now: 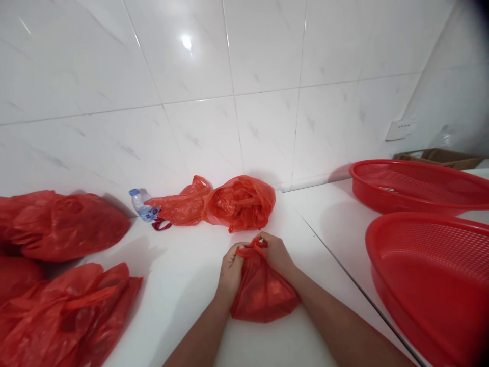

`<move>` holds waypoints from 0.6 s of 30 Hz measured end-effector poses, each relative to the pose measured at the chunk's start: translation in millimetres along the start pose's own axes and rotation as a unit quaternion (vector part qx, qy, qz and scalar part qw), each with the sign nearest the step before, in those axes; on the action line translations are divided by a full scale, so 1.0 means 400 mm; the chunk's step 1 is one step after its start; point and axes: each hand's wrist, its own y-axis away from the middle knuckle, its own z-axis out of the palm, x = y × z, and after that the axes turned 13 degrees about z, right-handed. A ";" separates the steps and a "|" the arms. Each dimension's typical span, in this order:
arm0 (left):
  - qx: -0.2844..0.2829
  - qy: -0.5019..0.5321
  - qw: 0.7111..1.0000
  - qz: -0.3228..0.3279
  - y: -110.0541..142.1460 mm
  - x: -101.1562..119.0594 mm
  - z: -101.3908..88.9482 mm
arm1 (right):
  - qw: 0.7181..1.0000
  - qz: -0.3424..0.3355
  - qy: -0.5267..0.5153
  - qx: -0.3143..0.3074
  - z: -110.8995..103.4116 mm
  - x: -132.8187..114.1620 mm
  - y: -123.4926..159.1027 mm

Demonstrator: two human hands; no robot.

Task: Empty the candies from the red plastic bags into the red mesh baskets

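Note:
A red plastic bag (265,293) sits on the white table in front of me, its lower part spread out and its top gathered. My left hand (231,265) pinches the gathered neck from the left. On the other side, my right hand (278,253) grips the twisted top of the same bag, fingers close to the left ones. What lies inside shows only faintly through the red plastic. Just behind my hands rests a bundle of crumpled red plastic bags (240,204), with another loose red bag (179,206) touching it on the left.
A clear plastic bottle (141,205) with a blue cap stands near the tiled wall. Filled red bags (69,224) crowd the left side. Two red plastic baskets (385,244) are at the right, beyond a seam in the tabletop. A cardboard box (451,158) is behind them.

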 end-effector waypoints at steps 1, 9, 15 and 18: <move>-0.011 -0.012 1.000 0.010 0.002 0.002 0.003 | 1.000 -0.005 -0.011 -0.003 -0.002 0.001 -0.003; -0.039 -0.065 0.996 0.052 0.005 0.002 0.003 | 0.977 0.076 -0.172 -0.098 -0.025 0.000 -0.019; -0.024 -0.101 0.991 0.082 0.017 0.002 0.003 | 0.876 0.129 -0.397 -0.240 -0.069 0.001 -0.021; -0.014 -0.163 0.976 0.143 0.021 -0.001 -0.004 | 0.873 0.129 -0.424 -0.204 -0.078 0.002 -0.025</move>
